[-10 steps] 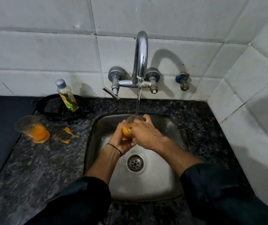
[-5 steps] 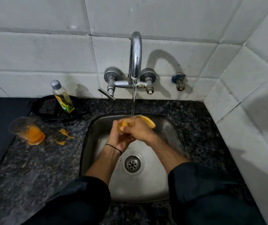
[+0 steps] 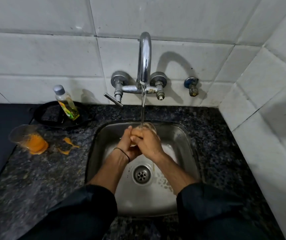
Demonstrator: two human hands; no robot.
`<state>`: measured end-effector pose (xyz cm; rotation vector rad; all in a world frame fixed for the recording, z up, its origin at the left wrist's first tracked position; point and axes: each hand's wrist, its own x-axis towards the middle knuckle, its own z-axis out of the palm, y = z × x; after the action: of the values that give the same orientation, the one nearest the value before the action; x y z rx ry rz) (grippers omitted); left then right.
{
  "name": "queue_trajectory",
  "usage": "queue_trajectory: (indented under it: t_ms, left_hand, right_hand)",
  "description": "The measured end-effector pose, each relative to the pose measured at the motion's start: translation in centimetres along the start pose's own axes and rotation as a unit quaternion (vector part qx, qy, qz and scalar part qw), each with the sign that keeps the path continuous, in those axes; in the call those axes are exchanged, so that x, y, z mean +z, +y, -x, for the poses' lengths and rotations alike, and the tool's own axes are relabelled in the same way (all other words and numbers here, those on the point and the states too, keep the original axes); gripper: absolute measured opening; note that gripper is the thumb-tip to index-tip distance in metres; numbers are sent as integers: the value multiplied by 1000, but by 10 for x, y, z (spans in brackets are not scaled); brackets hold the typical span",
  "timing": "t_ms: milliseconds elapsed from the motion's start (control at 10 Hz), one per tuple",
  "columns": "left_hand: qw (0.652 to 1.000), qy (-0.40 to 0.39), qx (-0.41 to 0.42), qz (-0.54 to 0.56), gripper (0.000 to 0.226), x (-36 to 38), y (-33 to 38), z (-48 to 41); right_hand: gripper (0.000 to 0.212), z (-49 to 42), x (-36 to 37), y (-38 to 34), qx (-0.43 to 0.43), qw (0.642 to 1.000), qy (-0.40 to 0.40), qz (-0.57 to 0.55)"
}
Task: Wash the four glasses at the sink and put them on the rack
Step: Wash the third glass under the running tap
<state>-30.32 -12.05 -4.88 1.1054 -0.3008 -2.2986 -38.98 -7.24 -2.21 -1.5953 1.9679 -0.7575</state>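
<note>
Over the steel sink (image 3: 182, 135) both my hands hold one clear glass (image 3: 150, 127) under the running tap (image 3: 144, 58). My left hand (image 3: 127, 144) wraps the glass from the left. My right hand (image 3: 148, 142) curls round it from the right and covers most of it. Only the glass's rim and a bit of orange residue show between my fingers. A second glass (image 3: 26, 137) with orange liquid in its bottom lies tipped on the counter at the left. No rack is in view.
An orange spill (image 3: 68, 144) marks the dark granite counter (image 3: 35, 179) beside the tipped glass. A soap bottle (image 3: 67, 103) stands in a black dish (image 3: 52, 116) behind it. White tiled walls close the back and right side. A drain (image 3: 142, 174) sits mid-sink.
The glass has turned between my hands under the stream, from tilted with orange showing to mouth up with less orange visible. Orange-tinted water now runs toward the drain.
</note>
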Motion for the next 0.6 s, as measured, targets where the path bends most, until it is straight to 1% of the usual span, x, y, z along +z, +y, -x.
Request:
queue_trajectory:
  t_ms: [100,200,300,400,500,600]
  left_hand:
    - [996,44,-47,-60,47,2,18,-2]
    - [998,48,-7,-29,50,-1,18,-8]
    - [994,-1,97,39,45,-9,4,-12]
    - [979,-54,184,73,29,-21,1,-20]
    - [983,-27,181,12,56,-27,10,-22]
    - [993,-2,107,-43,63,-29,18,-25]
  right_hand:
    - [58,4,-24,3,-159,940,-152,259]
    - [74,2,-35,-1,-172,877,-190,405]
    - [55,-2,-15,-6,20,979,-183,88]
    - [55,-1,3,-24,241,848,-29,-472]
    - [36,8,19,-28,245,785,66,-566]
    - [38,10,11,-8,-51,998,27,-33]
